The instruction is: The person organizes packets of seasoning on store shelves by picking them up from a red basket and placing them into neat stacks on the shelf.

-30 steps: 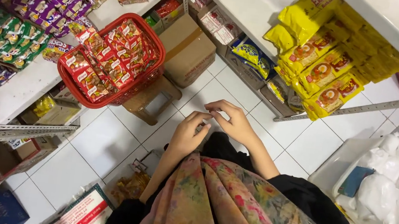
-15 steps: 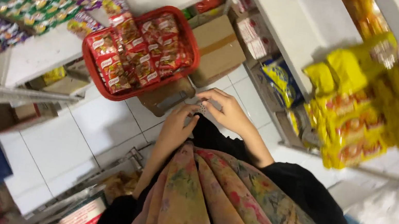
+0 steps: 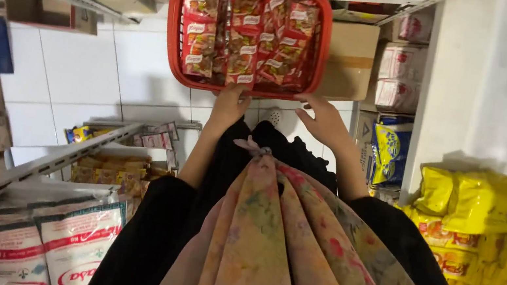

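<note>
I look down and see white floor tiles (image 3: 79, 65) across the upper left of the frame. A big red basket (image 3: 176, 32) sits at the top middle, on a brown cardboard box (image 3: 348, 60), so it stays up off the floor and is easy to reach. The basket is packed with red snack packets (image 3: 243, 28) lying flat in rows, which keeps them from spilling. At the lower left, white bags (image 3: 47, 246) lie on a shelf. At the right, yellow packs (image 3: 483, 201) are piled up.

My left hand (image 3: 229, 103) is on the near rim of the basket, its grip curled around the edge. My right hand (image 3: 323, 119) touches the same rim, fingers spread wide, holding nothing.
</note>
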